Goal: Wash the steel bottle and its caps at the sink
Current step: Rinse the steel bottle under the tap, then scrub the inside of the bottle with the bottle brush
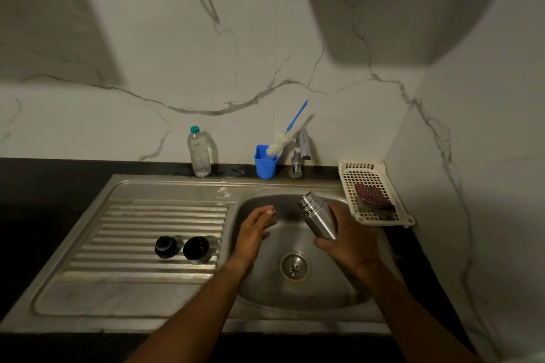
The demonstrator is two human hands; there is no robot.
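Your right hand (345, 240) grips the steel bottle (320, 216) over the sink basin (295, 295), neck toward 11 o'clock; your left hand (255, 230), fingers straight, holds nothing. Caps (166, 247): drainboard (132, 215), 9 o'clock.

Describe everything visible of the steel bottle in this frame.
The steel bottle is a cylinder of brushed, silvery metal with a narrower ringed neck. It has no cap on; whether anything is inside cannot be seen. It is tilted, mouth pointing up and to the left, base toward the person, held above the sink basin. The right hand grips its lower body; the left hand is open beside it, not touching.
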